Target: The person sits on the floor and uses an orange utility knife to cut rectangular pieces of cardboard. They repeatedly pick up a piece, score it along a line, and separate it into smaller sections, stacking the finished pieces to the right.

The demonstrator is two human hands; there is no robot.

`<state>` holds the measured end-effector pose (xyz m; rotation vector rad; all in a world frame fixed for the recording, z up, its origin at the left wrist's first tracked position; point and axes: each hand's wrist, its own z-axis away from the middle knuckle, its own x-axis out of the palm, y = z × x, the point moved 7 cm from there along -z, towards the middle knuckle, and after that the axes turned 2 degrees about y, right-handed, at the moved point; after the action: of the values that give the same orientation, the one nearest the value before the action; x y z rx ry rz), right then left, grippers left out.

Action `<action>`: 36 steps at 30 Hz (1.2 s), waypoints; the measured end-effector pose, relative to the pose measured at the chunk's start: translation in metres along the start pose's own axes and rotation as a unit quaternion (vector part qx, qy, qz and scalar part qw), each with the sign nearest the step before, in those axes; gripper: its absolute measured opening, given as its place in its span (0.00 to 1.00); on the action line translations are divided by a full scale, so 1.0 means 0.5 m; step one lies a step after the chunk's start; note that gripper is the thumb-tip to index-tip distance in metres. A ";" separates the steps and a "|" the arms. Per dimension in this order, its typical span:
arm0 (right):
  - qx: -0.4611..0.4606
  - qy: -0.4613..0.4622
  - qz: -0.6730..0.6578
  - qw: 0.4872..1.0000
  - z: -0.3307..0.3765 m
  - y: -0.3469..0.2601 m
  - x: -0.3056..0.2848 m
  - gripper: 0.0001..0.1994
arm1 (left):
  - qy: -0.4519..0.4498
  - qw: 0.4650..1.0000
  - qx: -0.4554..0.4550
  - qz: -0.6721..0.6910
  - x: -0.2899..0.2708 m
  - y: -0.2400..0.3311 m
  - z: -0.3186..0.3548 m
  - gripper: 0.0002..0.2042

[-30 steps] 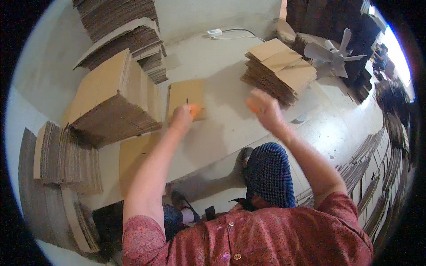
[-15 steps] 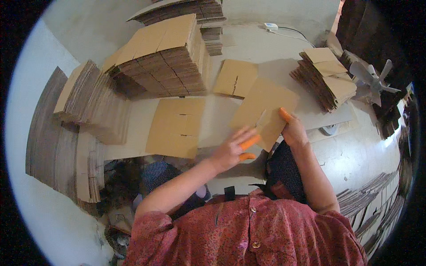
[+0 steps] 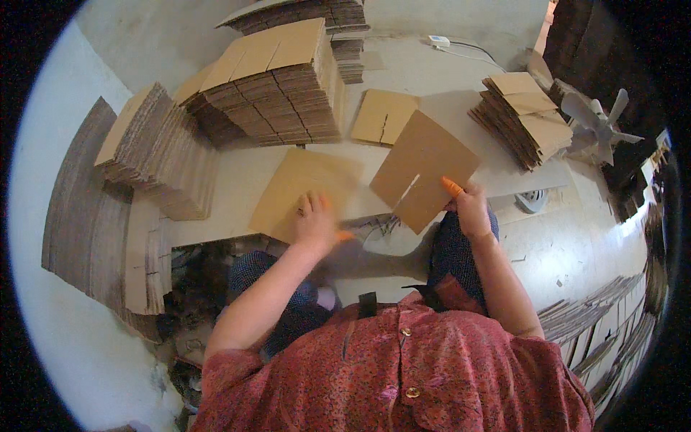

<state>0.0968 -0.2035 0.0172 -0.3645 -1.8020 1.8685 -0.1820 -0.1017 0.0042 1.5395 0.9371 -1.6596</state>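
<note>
1. The right hand [image 3: 473,210] is pinching a slit cardboard sheet [image 3: 426,162] at its 4 o'clock edge; the thumb, wearing an orange finger cover [image 3: 452,187], is pressing on the upper face, and the other fingers are mostly hiding beneath.
2. The slit cardboard sheet is extending toward 10 o'clock from that hand, its pale slit [image 3: 409,186] running toward 7 o'clock.
3. The left hand [image 3: 315,222], appearing blurred, is overlying the near part of a plain cardboard sheet [image 3: 309,180], which is spreading toward 12 o'clock from it; whether the fingers are gripping or merely touching, one cannot tell.
4. A smaller cardboard piece [image 3: 371,115] with a dark slit is lying on the pale work surface [image 3: 410,75], at 11 o'clock from the held sheet.
5. A tall cardboard stack [image 3: 270,104] is standing at 11 o'clock from the plain sheet.
6. A staggered cardboard pile [image 3: 522,119] is rising at 1 o'clock from the right hand; a bladed fan [image 3: 601,129] is standing beside it, at 2 o'clock.
</note>
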 end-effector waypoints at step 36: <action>-0.331 -0.051 0.277 0.901 0.068 -0.263 0.184 0.08 | -0.089 0.866 0.073 0.486 -0.282 0.016 -0.014 0.09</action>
<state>0.0254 -0.1848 0.1639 -1.1410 -2.5821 1.5410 -0.1616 -0.0990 0.1439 1.5243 -0.1206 -1.0840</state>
